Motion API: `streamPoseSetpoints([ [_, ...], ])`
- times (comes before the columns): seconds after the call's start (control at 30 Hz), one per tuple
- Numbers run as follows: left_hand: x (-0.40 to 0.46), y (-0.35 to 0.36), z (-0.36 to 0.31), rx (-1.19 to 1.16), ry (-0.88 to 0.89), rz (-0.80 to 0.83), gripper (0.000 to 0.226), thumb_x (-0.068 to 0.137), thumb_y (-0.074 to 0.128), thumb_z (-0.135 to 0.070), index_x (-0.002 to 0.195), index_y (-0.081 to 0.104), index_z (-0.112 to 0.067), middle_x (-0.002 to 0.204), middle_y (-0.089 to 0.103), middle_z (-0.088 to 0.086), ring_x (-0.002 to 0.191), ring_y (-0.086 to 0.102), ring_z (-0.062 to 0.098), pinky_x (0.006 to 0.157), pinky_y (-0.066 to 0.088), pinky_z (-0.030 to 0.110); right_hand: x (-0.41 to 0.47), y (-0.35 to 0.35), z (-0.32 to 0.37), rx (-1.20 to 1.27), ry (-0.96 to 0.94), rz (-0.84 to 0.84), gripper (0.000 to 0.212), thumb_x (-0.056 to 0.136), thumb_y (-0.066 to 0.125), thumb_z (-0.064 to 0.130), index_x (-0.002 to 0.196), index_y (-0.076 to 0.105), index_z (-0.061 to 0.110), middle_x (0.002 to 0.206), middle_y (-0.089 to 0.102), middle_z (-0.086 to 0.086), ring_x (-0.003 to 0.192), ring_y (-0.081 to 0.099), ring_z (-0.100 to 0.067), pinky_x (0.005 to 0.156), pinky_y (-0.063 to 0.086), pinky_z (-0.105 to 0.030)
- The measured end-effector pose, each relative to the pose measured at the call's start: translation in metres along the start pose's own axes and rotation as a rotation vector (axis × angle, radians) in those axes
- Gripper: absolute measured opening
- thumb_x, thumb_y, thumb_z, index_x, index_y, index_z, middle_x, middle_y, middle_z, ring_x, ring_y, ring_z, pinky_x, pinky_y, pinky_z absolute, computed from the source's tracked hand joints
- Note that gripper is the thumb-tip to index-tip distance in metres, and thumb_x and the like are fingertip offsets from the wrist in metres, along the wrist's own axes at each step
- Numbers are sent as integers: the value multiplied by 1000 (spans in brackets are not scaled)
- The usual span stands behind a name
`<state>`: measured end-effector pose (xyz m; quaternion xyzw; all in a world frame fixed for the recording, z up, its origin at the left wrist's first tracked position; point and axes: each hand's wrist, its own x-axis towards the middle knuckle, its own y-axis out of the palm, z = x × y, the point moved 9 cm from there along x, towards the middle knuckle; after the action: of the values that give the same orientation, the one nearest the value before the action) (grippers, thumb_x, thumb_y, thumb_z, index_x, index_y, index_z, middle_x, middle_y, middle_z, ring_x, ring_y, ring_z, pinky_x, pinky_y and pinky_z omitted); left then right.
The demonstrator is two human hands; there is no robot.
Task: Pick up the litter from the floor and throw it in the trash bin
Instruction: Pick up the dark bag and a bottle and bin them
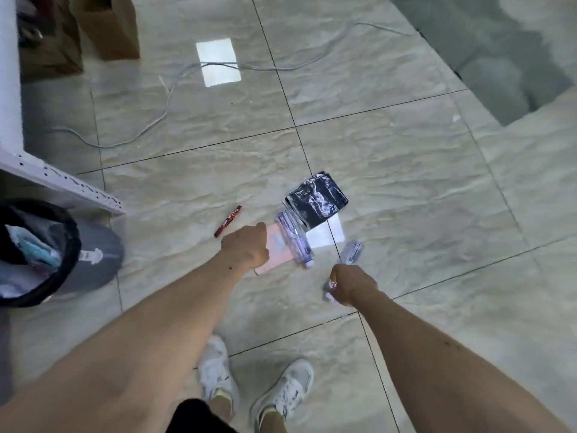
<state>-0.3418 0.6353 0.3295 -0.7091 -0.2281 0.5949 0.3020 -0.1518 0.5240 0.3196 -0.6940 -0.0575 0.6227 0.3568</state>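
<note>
Litter lies on the tiled floor ahead of me: a red wrapper [228, 220], a pink paper sheet [276, 251], a clear plastic bottle [295, 239] lying across that sheet, and a black shiny bag [316, 199] behind them. My left hand [246, 247] is down at the left edge of the pink sheet, fingers curled; its grip is hidden. My right hand [349, 284] is shut on a second clear plastic bottle [351, 252] that sticks out above and below the fist. The trash bin [67, 245], grey with a black liner, stands at the left with some waste inside.
A white perforated shelf rail [62, 182] juts out above the bin. Grey cable [150, 123] snakes over the floor further back. Brown cardboard boxes [109, 26] stand at the top left. My white shoes [249, 389] are just below the hands.
</note>
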Motion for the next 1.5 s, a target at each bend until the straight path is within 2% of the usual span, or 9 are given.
streamPoseSetpoints([
  [0.43,95,79,-80,128,67,46,48,91,56,-25,134,37,-14,123,55,7,113,57,27,70,41,32,91,22,-96,166,102,2,47,87,62,20,132,50,16,131,58,-10,120,56,-26,93,46,-34],
  [0.73,205,176,-93,103,33,9,61,88,61,-26,141,34,-13,136,42,11,121,50,30,79,46,40,234,95,-114,143,48,-1,37,89,62,23,125,56,16,127,60,-11,118,58,-28,93,48,-36],
  [0.83,250,200,-85,94,25,-45,71,86,66,-30,144,28,-14,143,34,13,127,42,32,86,47,43,288,103,-104,149,17,-63,39,89,60,22,127,55,18,131,58,-8,122,54,-27,94,46,-34],
  [1.0,320,213,-70,48,22,-160,105,71,66,-69,151,8,-33,160,-4,11,145,4,40,104,31,61,370,95,-79,189,-49,-202,45,91,58,36,129,52,12,133,56,-11,123,53,-30,89,46,-35],
  [1.1,349,212,-55,-123,-54,-190,112,64,66,-74,150,4,-38,158,-7,13,137,28,45,99,42,54,408,80,-67,296,-40,-333,56,89,61,46,130,45,13,130,53,-12,119,54,-32,81,44,-36],
  [1.23,376,206,-48,-280,-55,-206,106,63,78,-62,146,18,-34,145,15,12,118,50,39,91,51,44,438,54,-46,261,-61,-503,70,74,74,56,131,42,29,144,30,-14,130,36,-35,91,45,-46],
  [1.33,388,200,-47,-364,-53,-217,106,64,82,-50,147,17,-36,140,15,12,108,55,40,89,55,44,457,50,-34,108,-76,-503,88,64,73,69,138,35,42,161,1,-9,144,9,-41,109,28,-57],
  [1.4,391,200,-48,-401,-49,-207,108,65,83,-44,148,15,-39,142,12,14,112,51,43,91,55,46,469,53,-34,101,-60,-456,94,60,70,75,140,32,44,163,-11,-5,147,-6,-42,112,15,-64],
  [1.5,394,204,-46,-433,-36,-193,111,66,84,-41,149,11,-40,146,6,16,122,43,47,103,47,44,473,57,-37,81,-64,-464,99,55,67,81,138,34,40,162,10,-7,147,1,-43,110,7,-70],
])
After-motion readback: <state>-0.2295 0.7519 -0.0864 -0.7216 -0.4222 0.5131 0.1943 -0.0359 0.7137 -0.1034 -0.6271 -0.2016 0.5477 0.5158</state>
